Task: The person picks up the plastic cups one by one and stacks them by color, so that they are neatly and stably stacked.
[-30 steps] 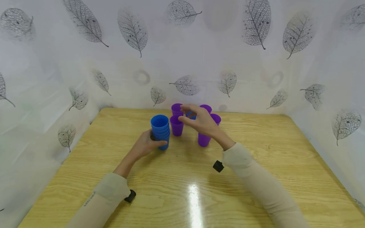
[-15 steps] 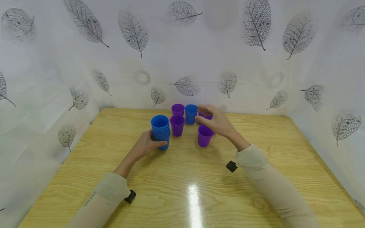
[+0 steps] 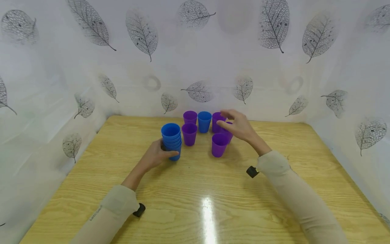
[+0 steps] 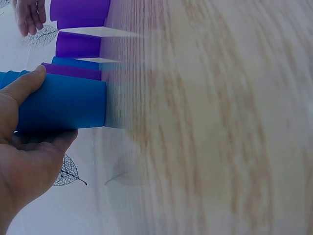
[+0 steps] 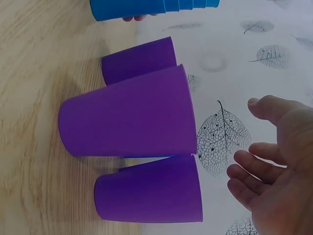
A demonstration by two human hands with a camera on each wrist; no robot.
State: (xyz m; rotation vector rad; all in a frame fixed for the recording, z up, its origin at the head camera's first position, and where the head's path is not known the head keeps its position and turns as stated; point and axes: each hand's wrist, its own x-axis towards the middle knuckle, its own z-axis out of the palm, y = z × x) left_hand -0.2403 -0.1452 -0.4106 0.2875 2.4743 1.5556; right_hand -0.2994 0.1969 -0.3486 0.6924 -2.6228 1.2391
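My left hand grips a stack of nested blue cups by its lower left side. In the left wrist view, thumb and fingers wrap the bottom blue cup, which stands upright on the table. Above the right-hand cups hovers my right hand, fingers loosely bent and holding nothing. Beneath it are a front purple cup, a partly hidden purple cup and a back purple cup. The right wrist view shows this hand apart from the nearest purple cup.
A single blue cup stands at the back middle. Left of it are a nearer purple cup and a farther purple cup. The wooden table meets a leaf-patterned curtain behind the cups.
My right hand has moved right, away from the single blue cup and over the right-hand purple cups. That blue cup has come into full view. The left hand and its stack stay put.
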